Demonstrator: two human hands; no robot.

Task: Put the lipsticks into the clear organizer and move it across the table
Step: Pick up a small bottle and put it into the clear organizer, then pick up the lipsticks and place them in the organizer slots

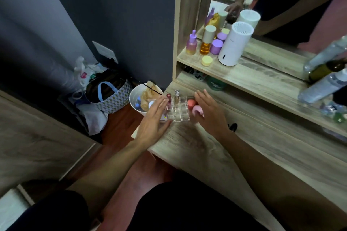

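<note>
Two flat open hands flank the clear organizer [178, 112] at the table's [197, 146] left corner: left hand [155, 118], right hand [210, 114], neither gripping. Two lipsticks [169, 99] stand inside.

Dim room. Dark blue-grey wall [116, 15] fills upper left of frame, white wall plate [105, 50] low on it. Reddish wood floor [120, 127] at centre. Pale wood-grain bench [216, 148] runs lower right, raised shelf [249, 78] above it, mirror [281, 5] at upper right. Wood-grain panel [37, 137] at left.
</note>
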